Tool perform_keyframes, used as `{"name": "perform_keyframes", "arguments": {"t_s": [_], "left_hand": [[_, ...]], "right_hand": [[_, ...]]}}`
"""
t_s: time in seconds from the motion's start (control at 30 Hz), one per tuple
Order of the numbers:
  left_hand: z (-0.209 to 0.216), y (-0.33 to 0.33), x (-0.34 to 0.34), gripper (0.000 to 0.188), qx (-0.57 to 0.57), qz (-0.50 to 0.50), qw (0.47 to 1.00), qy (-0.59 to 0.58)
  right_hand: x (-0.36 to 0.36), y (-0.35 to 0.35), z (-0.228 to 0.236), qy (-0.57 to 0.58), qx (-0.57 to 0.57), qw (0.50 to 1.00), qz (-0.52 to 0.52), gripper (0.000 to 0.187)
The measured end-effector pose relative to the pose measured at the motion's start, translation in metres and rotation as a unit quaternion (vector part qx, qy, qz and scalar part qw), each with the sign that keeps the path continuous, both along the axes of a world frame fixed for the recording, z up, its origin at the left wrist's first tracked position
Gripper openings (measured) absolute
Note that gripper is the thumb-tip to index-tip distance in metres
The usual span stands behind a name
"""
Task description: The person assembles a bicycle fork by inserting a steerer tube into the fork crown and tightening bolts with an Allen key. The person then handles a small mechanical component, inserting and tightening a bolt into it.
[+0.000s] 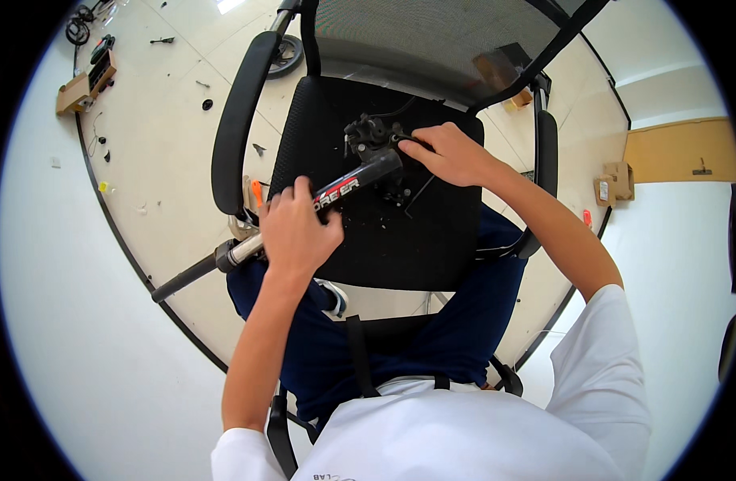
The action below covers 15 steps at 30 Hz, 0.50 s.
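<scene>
A black suspension fork leg (360,178) with red and white lettering and a silver tube lies at a slant across the black chair seat (440,256). My left hand (296,232) is closed around it near where the black part meets the silver tube. At its far end sits a dark brake caliper-like assembly (372,136) with bolts and small metal parts. My right hand (448,154) pinches at this assembly's right side, and its fingertips hide most of what they hold. A thin L-shaped hex key (420,199) lies on the seat below my right hand.
The chair has a left armrest (238,120) and a right armrest (546,176). An orange-handled tool (256,192) shows beside the seat. Behind are a black wheel (286,58), scattered small parts on the tiled floor (183,152), and cardboard boxes (620,181) at the right.
</scene>
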<state>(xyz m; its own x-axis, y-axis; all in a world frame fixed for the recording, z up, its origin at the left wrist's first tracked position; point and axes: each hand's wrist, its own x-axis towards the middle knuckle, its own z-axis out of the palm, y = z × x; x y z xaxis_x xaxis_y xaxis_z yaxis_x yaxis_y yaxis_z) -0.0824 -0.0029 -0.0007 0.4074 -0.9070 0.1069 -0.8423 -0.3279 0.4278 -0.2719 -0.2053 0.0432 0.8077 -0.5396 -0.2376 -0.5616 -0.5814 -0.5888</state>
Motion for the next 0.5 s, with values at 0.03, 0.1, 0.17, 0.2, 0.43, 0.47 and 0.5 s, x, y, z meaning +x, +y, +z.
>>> {"name": "perform_keyframes", "arguments": {"t_s": [0.03, 0.1, 0.17, 0.2, 0.43, 0.47, 0.5], "left_hand": [[0.000, -0.007, -0.007, 0.035, -0.017, -0.008, 0.999, -0.028], [-0.005, -0.022, -0.020, 0.032, -0.043, -0.029, 0.997, -0.055], [-0.009, -0.043, -0.030, 0.029, 0.020, -0.039, 0.999, -0.030], [-0.009, -0.049, -0.031, 0.028, 0.053, -0.043, 0.998, -0.017], [-0.015, -0.057, -0.025, 0.022, 0.060, -0.036, 0.997, -0.019], [-0.015, -0.058, -0.024, 0.022, 0.058, -0.037, 0.997, -0.020], [-0.015, -0.059, -0.023, 0.022, 0.057, -0.037, 0.997, -0.021]], "right_hand": [[0.002, 0.000, -0.001, -0.007, -0.022, 1.000, 0.001, 0.046], [0.003, 0.002, -0.007, -0.022, -0.066, 0.998, 0.003, 0.044], [0.001, 0.006, -0.014, -0.046, -0.127, 0.991, -0.021, 0.041], [0.002, 0.008, -0.016, -0.058, -0.156, 0.986, -0.032, 0.039], [0.004, 0.008, -0.043, -0.136, -0.405, 0.903, -0.044, 0.035], [0.002, 0.006, -0.044, -0.132, -0.418, 0.898, -0.022, 0.035], [0.001, 0.005, -0.043, -0.129, -0.429, 0.894, 0.001, 0.035]]}}
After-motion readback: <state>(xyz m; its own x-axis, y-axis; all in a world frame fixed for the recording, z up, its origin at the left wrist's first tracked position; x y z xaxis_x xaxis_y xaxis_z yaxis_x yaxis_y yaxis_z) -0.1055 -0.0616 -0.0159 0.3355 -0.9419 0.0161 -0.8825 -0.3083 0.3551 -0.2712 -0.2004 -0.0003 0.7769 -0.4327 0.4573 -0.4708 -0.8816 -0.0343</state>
